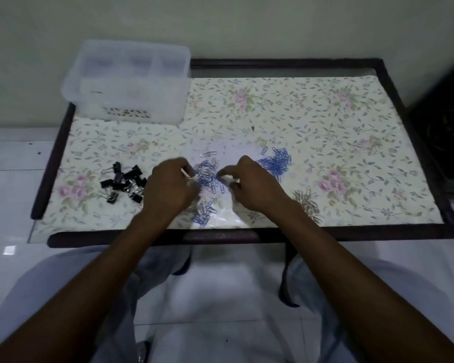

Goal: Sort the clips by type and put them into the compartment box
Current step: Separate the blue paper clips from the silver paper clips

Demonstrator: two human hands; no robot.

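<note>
A mixed heap of blue and silver paper clips [207, 176] lies in the middle of the table, between my hands. My left hand [169, 186] has its fingers curled at the heap's left edge, pinching clips. My right hand [249, 182] is curled at the heap's right edge, fingertips on clips. A sorted pile of blue paper clips [275, 162] lies just beyond my right hand. Silver paper clips [306, 203] lie by my right wrist. Black binder clips [123, 186] sit left of my left hand. The clear compartment box [131, 82] stands at the far left corner.
The low table has a dark raised frame [430, 158] and a floral cover [299, 113]. More blue clips [205, 213] lie near the front edge. A dark object [446, 142] stands to the right of the table. White floor tiles surround it.
</note>
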